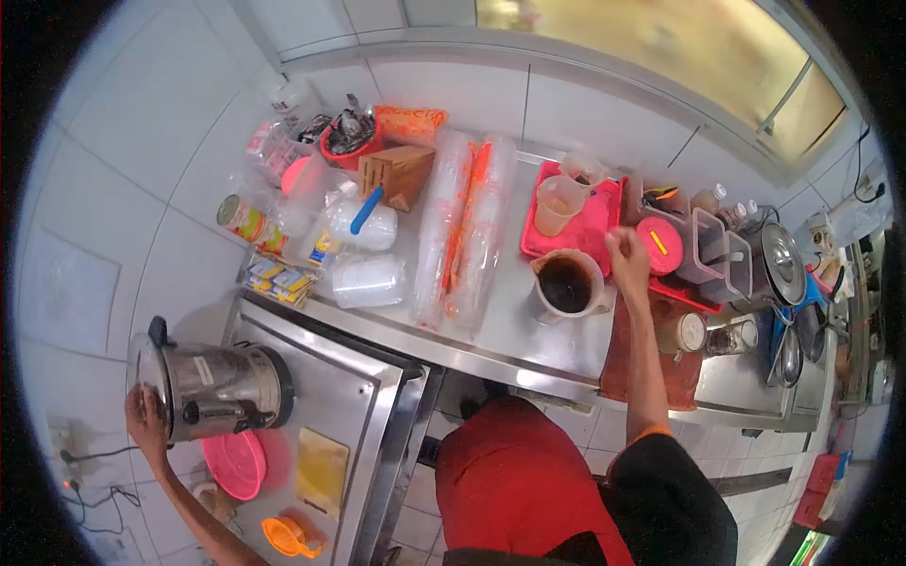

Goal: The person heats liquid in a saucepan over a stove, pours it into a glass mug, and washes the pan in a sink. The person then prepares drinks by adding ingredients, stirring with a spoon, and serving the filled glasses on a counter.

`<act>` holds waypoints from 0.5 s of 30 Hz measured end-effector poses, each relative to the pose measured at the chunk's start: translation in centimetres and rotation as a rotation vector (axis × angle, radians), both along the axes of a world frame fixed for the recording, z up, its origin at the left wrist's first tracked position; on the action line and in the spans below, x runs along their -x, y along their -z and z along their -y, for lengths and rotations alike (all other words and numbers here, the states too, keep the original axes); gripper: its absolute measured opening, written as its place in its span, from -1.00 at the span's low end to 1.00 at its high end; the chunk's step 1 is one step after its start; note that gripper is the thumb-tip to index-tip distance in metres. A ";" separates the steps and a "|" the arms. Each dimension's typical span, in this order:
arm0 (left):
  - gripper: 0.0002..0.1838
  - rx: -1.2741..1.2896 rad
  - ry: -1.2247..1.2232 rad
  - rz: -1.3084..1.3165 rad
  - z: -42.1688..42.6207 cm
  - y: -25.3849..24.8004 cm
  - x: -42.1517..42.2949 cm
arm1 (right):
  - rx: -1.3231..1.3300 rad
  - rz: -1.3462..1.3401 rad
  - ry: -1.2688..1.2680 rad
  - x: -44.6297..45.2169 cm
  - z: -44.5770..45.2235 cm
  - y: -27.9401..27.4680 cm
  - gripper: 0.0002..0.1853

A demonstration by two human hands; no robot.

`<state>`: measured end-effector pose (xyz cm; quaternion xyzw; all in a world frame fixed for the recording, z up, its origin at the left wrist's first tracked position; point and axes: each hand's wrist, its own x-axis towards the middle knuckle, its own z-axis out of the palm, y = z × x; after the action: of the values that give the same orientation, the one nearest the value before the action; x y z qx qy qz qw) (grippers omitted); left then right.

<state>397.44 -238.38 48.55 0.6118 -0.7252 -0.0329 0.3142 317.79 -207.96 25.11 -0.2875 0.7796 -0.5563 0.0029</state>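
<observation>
At the left, a steel urn (222,382) with a black base and black side handle stands on the lower counter. My left hand (146,420) is at its lid (149,363), fingers curled there; any knob is hidden beneath them. My right hand (627,259) is raised above the long counter with its fingers drawn together; whatever they may hold is too small to make out. Just left of it stands a clear pitcher (540,307) of dark liquid (564,283), its handle toward my wrist. Behind is a pink tray (540,247) with a cup of pale brown liquid (558,208).
Sleeves of plastic cups (442,226) lie beside a wooden knife block (401,174). A pink-lidded tub (658,247) and clear containers (703,247) stand right. Below the urn are a pink basin (236,467), a yellow cutting board (322,472) and an orange strainer-like item (288,536).
</observation>
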 end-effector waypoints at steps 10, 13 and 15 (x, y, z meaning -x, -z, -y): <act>-0.60 0.078 -0.160 0.409 5.0 -1.4 -5.1 | -0.212 0.028 -0.114 5.7 6.8 2.5 -0.75; -0.75 -0.051 -0.021 0.478 4.6 -3.3 -5.3 | 0.034 0.312 -0.336 4.6 5.9 2.3 -0.86; -0.86 -0.160 -0.108 0.437 3.3 -4.2 -2.1 | 0.020 0.203 -0.355 3.4 4.9 0.5 -0.91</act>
<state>399.52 -241.65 52.75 0.6652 -0.7373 0.0600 0.1015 314.44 -212.91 24.65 -0.3628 0.7070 -0.5808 0.1765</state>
